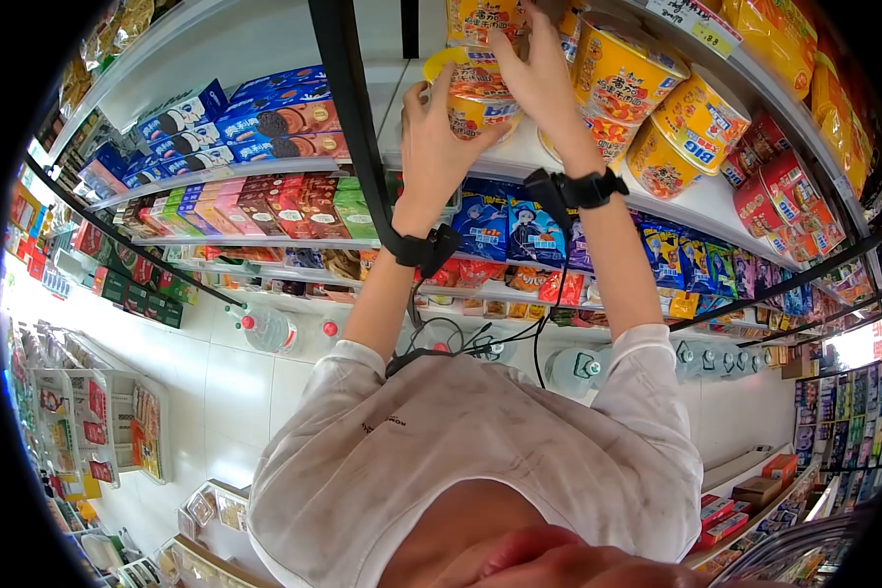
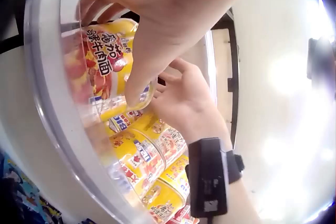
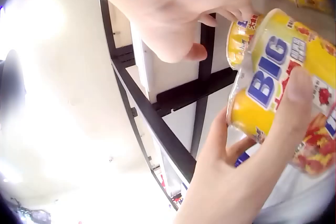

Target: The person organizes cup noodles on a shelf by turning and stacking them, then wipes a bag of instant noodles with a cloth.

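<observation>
In the head view my left hand (image 1: pixel 436 142) grips a yellow instant noodle cup (image 1: pixel 475 88) near the shelf's front edge. Its thumb lies along the side of that noodle cup (image 3: pixel 278 77) in the right wrist view, fingers behind it. My right hand (image 1: pixel 544 83) reaches in just beyond, at another yellow cup (image 1: pixel 485 22). From the right wrist, the right hand (image 3: pixel 178 14) shows its thumb apart from loosely bent fingers, with nothing seen between them. A smaller-looking cup (image 3: pixel 240 40) sits behind, close to those fingertips. Part of the left hand (image 2: pixel 163 19) covers the held cup (image 2: pixel 102 66).
More noodle cups (image 1: pixel 622 69) stand stacked to the right, some tilted. A black upright post (image 1: pixel 353 108) rises left of my left hand. Blue cookie boxes (image 1: pixel 279 127) line the left shelf. Bagged snacks (image 1: pixel 534 230) hang below, and a clear rail (image 2: pixel 52 124) edges the shelf.
</observation>
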A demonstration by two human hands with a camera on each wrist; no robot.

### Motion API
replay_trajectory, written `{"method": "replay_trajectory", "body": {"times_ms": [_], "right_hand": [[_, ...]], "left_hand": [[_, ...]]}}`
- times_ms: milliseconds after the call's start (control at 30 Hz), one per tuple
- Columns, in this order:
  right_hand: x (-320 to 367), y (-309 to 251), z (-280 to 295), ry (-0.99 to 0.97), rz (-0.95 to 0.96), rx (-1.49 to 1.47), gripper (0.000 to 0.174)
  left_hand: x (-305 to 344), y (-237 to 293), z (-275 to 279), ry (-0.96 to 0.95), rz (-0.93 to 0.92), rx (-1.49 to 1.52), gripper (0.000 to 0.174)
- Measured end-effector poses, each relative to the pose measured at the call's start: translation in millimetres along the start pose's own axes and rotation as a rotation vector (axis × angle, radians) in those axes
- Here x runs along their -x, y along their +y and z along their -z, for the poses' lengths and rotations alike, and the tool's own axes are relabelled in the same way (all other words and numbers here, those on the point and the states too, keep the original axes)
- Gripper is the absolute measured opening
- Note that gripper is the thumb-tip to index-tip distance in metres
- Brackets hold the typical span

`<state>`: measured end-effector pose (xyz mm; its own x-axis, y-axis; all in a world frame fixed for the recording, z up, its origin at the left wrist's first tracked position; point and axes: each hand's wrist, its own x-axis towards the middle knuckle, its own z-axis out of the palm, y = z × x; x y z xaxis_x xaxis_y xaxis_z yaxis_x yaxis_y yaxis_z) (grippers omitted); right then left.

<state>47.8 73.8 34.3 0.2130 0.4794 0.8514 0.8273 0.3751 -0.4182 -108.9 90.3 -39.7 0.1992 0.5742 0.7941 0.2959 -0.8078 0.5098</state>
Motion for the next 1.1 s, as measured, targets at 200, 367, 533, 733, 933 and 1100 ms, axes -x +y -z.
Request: {"method": "replay_trajectory", "body": {"times_ms": [200, 367, 533, 733, 933, 1100], "right_hand": [[-44, 22, -13, -0.005, 0.176, 0.305, 0.076], [-59, 24, -11, -0.219, -0.021, 0.478, 0.069], [-70, 16, -6, -0.115, 0.071, 0.461, 0.035], [-42, -33, 17, -0.064, 0.091, 0.273, 0.042], [-17, -43, 37, 0.019, 0.200, 0.234, 0.036], [6, -41, 50, 0.051, 0.147, -0.089, 0.036]], "left_hand": [[-11, -30, 10, -0.151, -0.109, 0.331, 0.084], [-6, -22, 22, -0.160, -0.074, 0.243, 0.084], [-3, -11, 43, -0.029, -0.155, 0.198, 0.087], [-5, -24, 37, -0.089, -0.158, 0.184, 0.082], [-1, -21, 16, -0.135, 0.076, 0.384, 0.086], [8, -4, 24, 0.083, -0.062, 0.153, 0.093]]}}
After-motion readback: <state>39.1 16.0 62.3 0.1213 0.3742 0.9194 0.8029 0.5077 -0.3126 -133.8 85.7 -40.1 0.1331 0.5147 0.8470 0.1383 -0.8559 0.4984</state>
